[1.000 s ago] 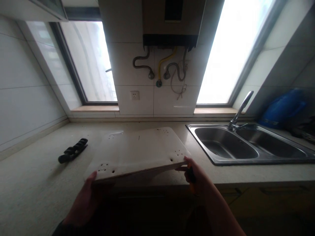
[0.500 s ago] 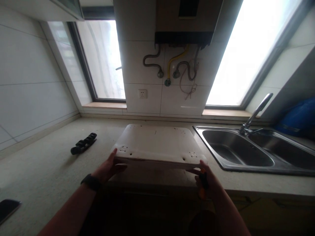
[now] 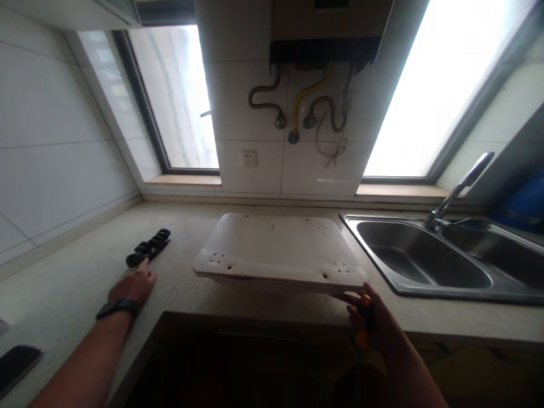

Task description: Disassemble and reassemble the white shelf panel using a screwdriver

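A pale board with rounded corners lies on the counter, raised at its front edge. Groups of small screw holes show near its corners. My right hand is closed around an orange-and-black handled tool, likely a screwdriver; its tip is hidden. The fingers of this hand also touch the board's front right corner. My left hand is off the board, index finger stretched out against the nearest of several black rounded pieces lying in a row. What these pieces are I cannot make out.
A double steel sink with a faucet is set into the counter at right. A dark phone-like slab lies at the left edge. Hoses and valves hang below a wall heater. Something blue stands far right.
My left hand has let go of the board's front left corner and moved left to the black pieces. My right hand stays at the right corner with the tool. The view has shifted slightly.
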